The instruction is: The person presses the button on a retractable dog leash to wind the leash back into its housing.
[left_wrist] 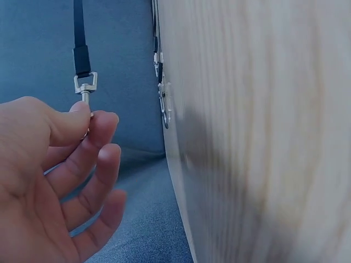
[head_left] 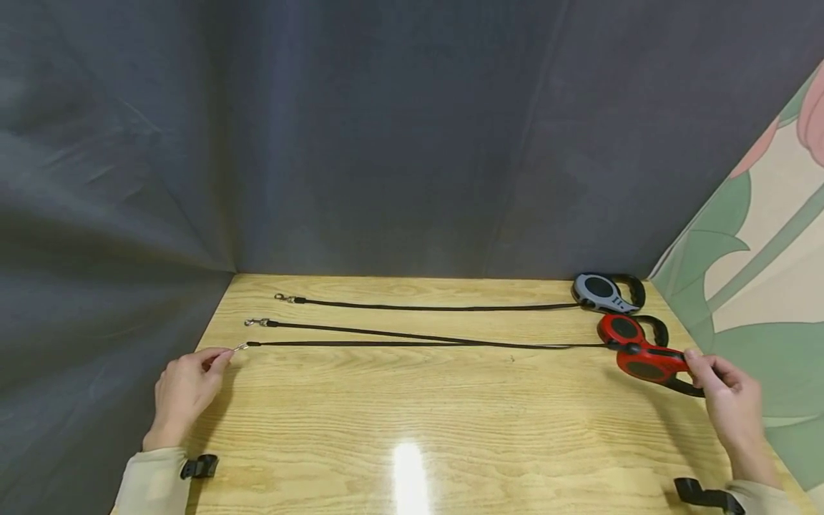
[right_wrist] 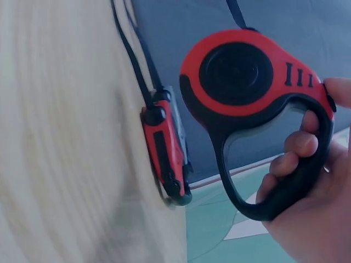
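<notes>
My left hand (head_left: 188, 391) pinches a metal clip (left_wrist: 85, 93) between thumb and index finger, at the end of a black leash strap (head_left: 360, 344). In the left wrist view the other fingers are loosely bent. The strap runs across to a red and black retractable leash (right_wrist: 237, 68), held above the table by my right hand (head_left: 734, 400), fingers curled round its handle. Just behind it lies another red leash (head_left: 621, 327), its strap (head_left: 367, 331) and clip (head_left: 256, 322) stretched to the left. In the head view the two straps appear to cross.
A grey leash (head_left: 595, 287) lies at the back right of the wooden table (head_left: 399, 415), its strap (head_left: 438, 308) reaching left to a metal clip (head_left: 282, 297). Dark cloth (head_left: 399, 143) stands behind and at the left; a flower-patterned cloth (head_left: 759, 315) is at the right.
</notes>
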A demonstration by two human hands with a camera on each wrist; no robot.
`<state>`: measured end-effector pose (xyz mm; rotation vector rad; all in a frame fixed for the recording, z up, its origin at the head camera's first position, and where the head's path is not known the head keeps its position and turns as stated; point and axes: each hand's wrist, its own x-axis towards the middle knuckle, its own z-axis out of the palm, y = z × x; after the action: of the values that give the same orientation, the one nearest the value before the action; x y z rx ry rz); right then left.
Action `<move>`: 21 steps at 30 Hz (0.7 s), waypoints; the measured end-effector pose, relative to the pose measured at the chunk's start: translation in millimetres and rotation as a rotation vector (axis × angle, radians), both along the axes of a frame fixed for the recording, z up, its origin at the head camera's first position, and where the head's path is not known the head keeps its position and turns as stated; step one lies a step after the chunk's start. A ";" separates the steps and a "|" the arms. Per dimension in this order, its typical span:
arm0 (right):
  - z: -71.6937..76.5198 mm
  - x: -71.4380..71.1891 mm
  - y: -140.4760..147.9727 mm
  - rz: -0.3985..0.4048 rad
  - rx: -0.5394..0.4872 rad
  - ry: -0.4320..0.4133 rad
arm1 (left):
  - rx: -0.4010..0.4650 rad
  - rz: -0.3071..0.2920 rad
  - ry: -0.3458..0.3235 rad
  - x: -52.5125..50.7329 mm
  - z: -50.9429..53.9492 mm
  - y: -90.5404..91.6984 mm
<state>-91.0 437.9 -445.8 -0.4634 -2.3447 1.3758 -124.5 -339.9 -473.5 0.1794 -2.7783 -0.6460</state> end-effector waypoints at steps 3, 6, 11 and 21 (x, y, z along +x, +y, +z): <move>3.0 -1.3 4.4 0.027 -0.007 0.024 | 0.005 0.016 0.008 -0.8 0.7 0.1; 3.4 -3.5 8.2 0.059 -0.021 0.064 | 0.011 0.031 0.039 -1.7 1.3 -0.6; 3.1 -3.8 11.6 0.090 -0.028 0.075 | 0.020 0.041 0.084 -2.5 3.1 -1.4; 5.2 -2.5 13.9 0.142 -0.123 0.142 | 0.005 0.068 0.139 -1.8 3.8 -1.2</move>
<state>-93.5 451.8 -440.5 -0.2284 -2.2234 1.5693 -126.3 -341.1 -469.7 0.2208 -2.6255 -0.6236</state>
